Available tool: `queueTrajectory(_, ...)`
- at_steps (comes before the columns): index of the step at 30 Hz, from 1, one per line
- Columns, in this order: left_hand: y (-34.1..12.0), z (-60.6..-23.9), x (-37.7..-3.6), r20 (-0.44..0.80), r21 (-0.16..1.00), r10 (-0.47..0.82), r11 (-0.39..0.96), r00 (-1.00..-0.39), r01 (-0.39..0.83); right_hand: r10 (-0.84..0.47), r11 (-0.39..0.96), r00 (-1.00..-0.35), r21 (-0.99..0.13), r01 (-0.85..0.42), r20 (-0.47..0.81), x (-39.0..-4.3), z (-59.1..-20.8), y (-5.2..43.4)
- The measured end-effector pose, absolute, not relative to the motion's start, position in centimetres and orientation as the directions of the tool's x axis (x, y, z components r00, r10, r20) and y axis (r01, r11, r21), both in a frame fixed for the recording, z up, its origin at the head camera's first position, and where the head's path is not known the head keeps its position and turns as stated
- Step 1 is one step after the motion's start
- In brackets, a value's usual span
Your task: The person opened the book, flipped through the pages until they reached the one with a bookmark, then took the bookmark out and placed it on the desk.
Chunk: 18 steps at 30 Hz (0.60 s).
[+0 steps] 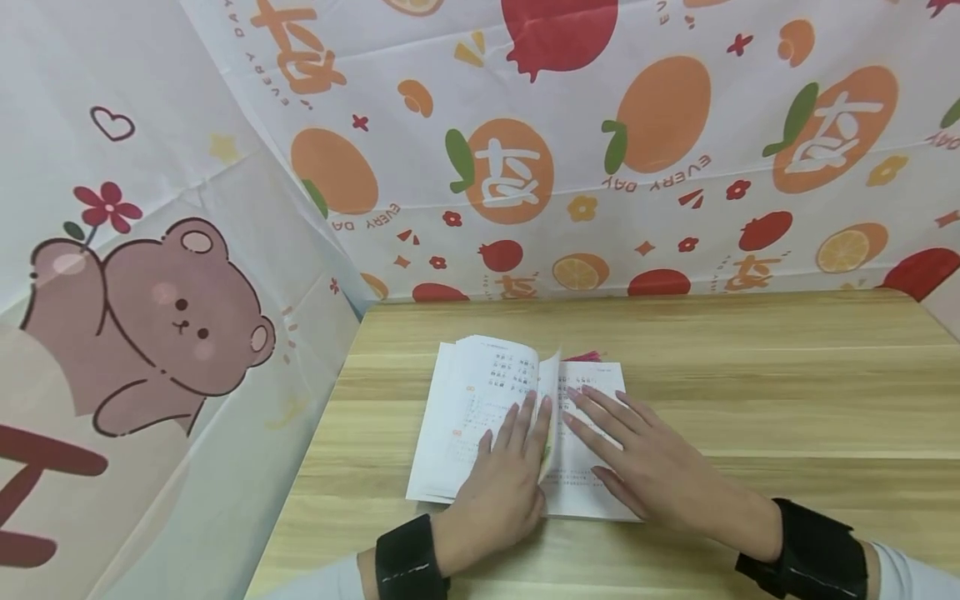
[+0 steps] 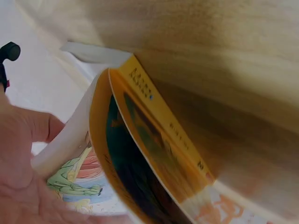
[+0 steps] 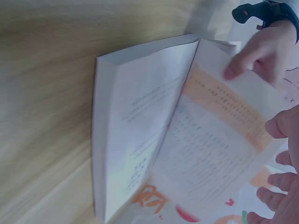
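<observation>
An open book [image 1: 472, 417] lies on the table, its printed pages facing up and a page [image 1: 553, 375] standing raised near the middle. My left hand [image 1: 504, 475] lies across the left half with long, nearly straight fingers. Its thumb [image 3: 236, 70] presses the raised page's near side, and the fingers are hidden behind the paper in the right wrist view. My right hand [image 1: 648, 454] rests on the right page with spread, straight fingers. In the left wrist view, the book's yellow spine [image 2: 163, 116] and a coloured illustration [image 2: 84, 182] show.
The wooden table [image 1: 795, 400] extends to the right of the book. A fruit-print cloth [image 1: 585, 225] hangs behind it, and a bear-print cloth [image 1: 210, 292] hangs at the left. A pink-red tassel [image 1: 583, 357] shows at the book's far edge. Black bands [image 1: 810, 546] wrap both wrists.
</observation>
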State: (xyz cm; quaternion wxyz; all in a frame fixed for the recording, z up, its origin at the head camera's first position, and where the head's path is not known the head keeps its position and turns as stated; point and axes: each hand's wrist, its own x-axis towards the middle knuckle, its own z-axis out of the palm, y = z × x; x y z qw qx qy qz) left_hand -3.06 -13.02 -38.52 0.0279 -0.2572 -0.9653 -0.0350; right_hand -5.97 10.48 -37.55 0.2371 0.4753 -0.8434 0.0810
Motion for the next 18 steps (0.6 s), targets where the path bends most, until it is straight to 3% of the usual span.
queueTrajectory(3,-13.6,-38.1,-2.7,0.252,-0.008,0.499,0.858,-0.829,0.514,-0.745,0.563,-0.484,0.045,-0.825,0.459,-5.8,-37.9,11.1)
queueTrajectory(8,-14.7,-37.6,-2.9,0.429,-0.325,0.6,0.8,-0.675,0.505,-0.755,0.599,-0.563,0.007,-0.8,0.337,-5.4,-38.6,12.4)
queueTrajectory(10,-15.0,-37.6,-3.1,0.414,-0.418,0.641,0.765,-0.646,0.491,-0.767,0.601,-0.582,-0.014,-0.799,0.268,-5.2,-38.9,12.7)
queueTrajectory(13,-15.2,-37.8,-3.3,0.318,-0.47,0.683,0.716,-0.657,0.516,-0.793,0.585,-0.586,-0.058,-0.809,0.169,-4.9,-39.4,13.2)
queueTrajectory(18,-15.3,-38.7,-3.2,0.052,-0.391,0.695,0.675,-0.717,0.625,-0.821,0.55,-0.559,-0.107,-0.828,0.112,-4.8,-40.3,13.7)
